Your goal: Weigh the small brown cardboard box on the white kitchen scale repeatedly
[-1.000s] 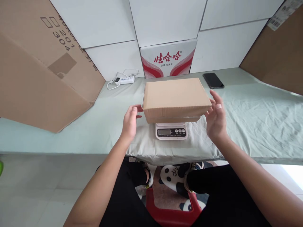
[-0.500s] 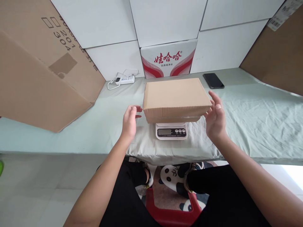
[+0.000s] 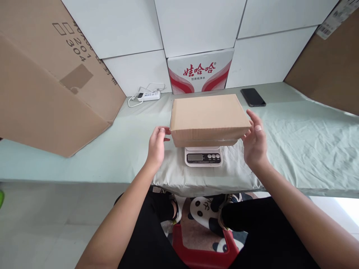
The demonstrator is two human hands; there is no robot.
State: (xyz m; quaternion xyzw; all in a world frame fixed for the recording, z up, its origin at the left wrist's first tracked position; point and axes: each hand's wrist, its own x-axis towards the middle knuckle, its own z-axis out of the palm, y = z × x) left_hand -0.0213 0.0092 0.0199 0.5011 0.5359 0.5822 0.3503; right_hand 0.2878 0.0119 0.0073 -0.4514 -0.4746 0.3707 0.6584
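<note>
A closed brown cardboard box (image 3: 210,114) rests on a small white kitchen scale (image 3: 203,157), whose display and buttons show below the box's front edge. No digits can be read on the display. At the box's left end is my left hand (image 3: 157,146), fingers stretched out, with the fingertips close to or touching its side. My right hand (image 3: 255,144) stands at the right end with fingers apart, the tips partly hidden beside the box. Neither hand is wrapped round it.
Behind the box stands a red-and-white printed carton (image 3: 200,71). A black phone (image 3: 252,97) lies at the back right, a white power bank (image 3: 149,96) with a cable at the back left. Large cardboard boxes (image 3: 56,93) flank the cloth-covered table (image 3: 117,164).
My left hand has shifted slightly right, closer to the box's left side. My right hand and the box are nearly unchanged.
</note>
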